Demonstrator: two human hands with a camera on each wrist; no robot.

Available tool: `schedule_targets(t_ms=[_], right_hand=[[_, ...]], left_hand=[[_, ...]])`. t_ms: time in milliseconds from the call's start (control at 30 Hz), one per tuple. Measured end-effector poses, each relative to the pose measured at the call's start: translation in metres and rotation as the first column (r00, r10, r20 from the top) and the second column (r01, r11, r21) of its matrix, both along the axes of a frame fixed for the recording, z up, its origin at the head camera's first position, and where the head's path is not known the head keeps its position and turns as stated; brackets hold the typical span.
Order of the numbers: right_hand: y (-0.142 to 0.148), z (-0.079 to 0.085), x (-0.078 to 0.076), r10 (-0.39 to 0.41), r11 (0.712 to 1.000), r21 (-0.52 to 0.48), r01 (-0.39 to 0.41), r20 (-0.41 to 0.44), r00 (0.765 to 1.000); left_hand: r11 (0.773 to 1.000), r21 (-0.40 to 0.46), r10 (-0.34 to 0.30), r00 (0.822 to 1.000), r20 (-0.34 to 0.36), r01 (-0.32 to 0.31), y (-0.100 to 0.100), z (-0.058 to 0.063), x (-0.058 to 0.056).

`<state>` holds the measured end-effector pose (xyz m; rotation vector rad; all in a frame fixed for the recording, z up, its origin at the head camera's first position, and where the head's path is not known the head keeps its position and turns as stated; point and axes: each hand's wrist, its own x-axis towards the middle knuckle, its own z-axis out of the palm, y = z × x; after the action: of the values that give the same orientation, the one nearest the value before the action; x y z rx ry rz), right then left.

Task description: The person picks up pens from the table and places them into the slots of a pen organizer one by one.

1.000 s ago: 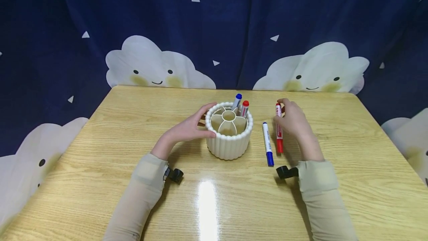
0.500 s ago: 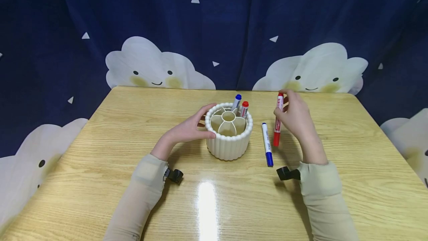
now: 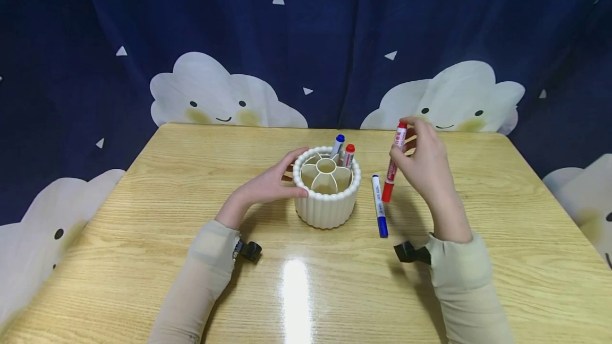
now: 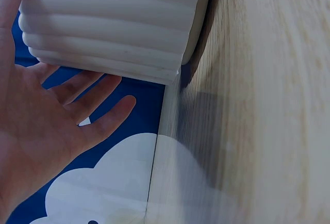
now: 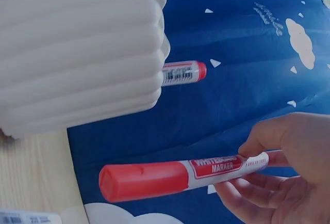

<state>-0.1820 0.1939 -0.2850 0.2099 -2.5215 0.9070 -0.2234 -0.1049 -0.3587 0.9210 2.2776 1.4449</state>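
Observation:
A cream fluted pen holder [image 3: 326, 211] with petal-shaped compartments stands on the table. My left hand [image 3: 268, 182] steadies it from the left, thumb at the front rim and fingers around the far side; the left wrist view shows that hand's palm beside the ribbed wall. My right hand [image 3: 426, 166] pinches a red whiteboard marker [image 3: 391, 171] near its upper end, raised and tilted with the red cap downward. In the right wrist view, the marker's cap [image 5: 144, 181] points left, below the holder. A blue marker [image 3: 379, 206] lies on the table between holder and right hand.
Inside the holder, at its back right, stand a blue-ended marker [image 3: 338, 144] and a red-ended marker [image 3: 349, 156]. Behind the wooden table [image 3: 201, 158] hangs a dark blue curtain [image 3: 325, 31] with clouds. Each wrist wears a small black camera [image 3: 252, 251].
My right hand has lifted the red marker off the table and tilted it, its capped end swinging left toward the blue marker. The left hand and pen holder have stayed in place.

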Motion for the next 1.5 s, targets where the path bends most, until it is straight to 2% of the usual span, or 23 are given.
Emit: schedule_targets(t_ms=[400,600,1000,1233,1267,1367,1467,1500], right_hand=[[-0.012,0.007,0.011,0.004,0.995,-0.098,-0.022,-0.184,0.983],[-0.017,0.011,0.016,0.030,0.994,-0.094,-0.052,-0.222,0.975],[-0.028,0.018,0.026,0.044,0.967,-0.229,-0.113,-0.286,0.957],[-0.035,0.018,0.027,0.075,0.936,-0.294,-0.192,-0.368,0.927],[-0.036,0.017,0.027,0.079,0.931,-0.302,-0.205,-0.380,0.921],[-0.039,0.015,0.026,0.098,0.926,-0.297,-0.231,-0.401,0.911],[-0.042,0.013,0.025,0.127,0.930,-0.272,-0.247,-0.390,0.912],[-0.043,0.012,0.025,0.137,0.933,-0.260,-0.249,-0.383,0.913]], left_hand=[[1.000,-0.005,0.006,1.000,-0.010,-0.006,0.000,-0.001,0.000],[1.000,0.000,0.001,1.000,-0.014,-0.001,0.000,-0.001,0.000],[1.000,-0.008,0.009,1.000,-0.010,-0.009,0.001,-0.001,-0.001],[1.000,-0.002,0.004,1.000,-0.016,-0.004,0.001,-0.002,-0.001],[1.000,-0.003,0.004,1.000,-0.010,-0.004,0.001,0.002,0.001],[1.000,0.001,0.006,1.000,-0.007,-0.006,0.000,0.001,0.001],[1.000,0.001,0.004,1.000,0.000,-0.004,0.000,0.001,0.001],[1.000,0.003,0.004,1.000,-0.005,-0.004,0.000,-0.002,-0.001]])
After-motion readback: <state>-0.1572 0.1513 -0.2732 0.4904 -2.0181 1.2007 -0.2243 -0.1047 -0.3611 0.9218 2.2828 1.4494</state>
